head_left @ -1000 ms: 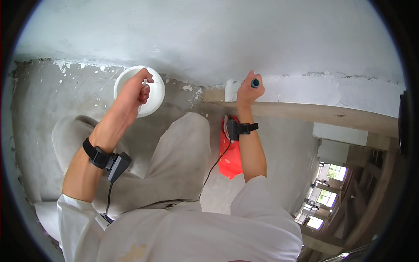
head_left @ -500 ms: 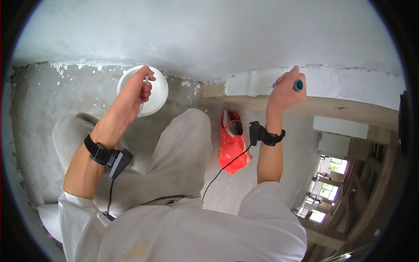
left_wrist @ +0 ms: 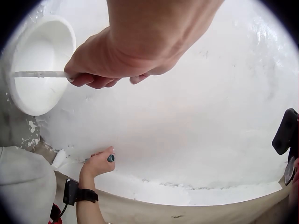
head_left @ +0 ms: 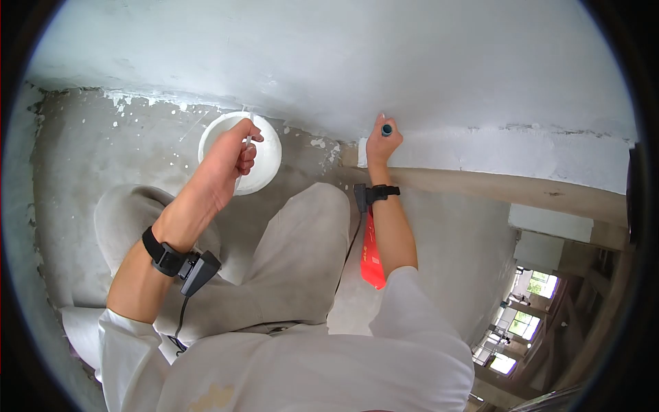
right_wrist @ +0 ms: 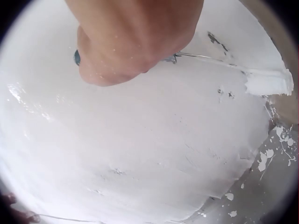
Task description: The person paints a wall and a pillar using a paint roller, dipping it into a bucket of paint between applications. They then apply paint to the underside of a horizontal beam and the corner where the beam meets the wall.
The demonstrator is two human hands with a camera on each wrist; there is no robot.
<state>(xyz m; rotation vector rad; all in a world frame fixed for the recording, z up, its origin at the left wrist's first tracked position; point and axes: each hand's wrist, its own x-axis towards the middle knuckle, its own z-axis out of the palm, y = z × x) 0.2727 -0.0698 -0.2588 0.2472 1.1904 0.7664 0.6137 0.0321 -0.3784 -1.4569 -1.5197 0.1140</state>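
My left hand (head_left: pixel 230 156) has its fingers curled round a thin white handle (left_wrist: pixel 39 74) that crosses the mouth of a white bucket (head_left: pixel 266 161). The bucket's inside looks white, and it stands close to the foot of the wall. To the right, my right hand (head_left: pixel 382 146) grips the teal handle (head_left: pixel 387 130) of a small paint roller (right_wrist: pixel 270 83). A thin metal rod joins that handle to the white-coated roller, which lies at the left end of the white-painted strip (head_left: pixel 494 154) low on the wall. The fist hides most of the handle.
The pale wall (head_left: pixel 329 62) fills the far side, with a bare beige edge (head_left: pixel 473 180) under the painted strip. A red bag (head_left: pixel 371 261) stands partly behind my right forearm. White paint spatters mark the grey floor (head_left: pixel 75 158). Cables hang from both wrist cameras.
My right hand swept right along the strip with the roller, then came back left to its end. My left hand keeps its grip on the bucket handle. The head view has shifted slightly.
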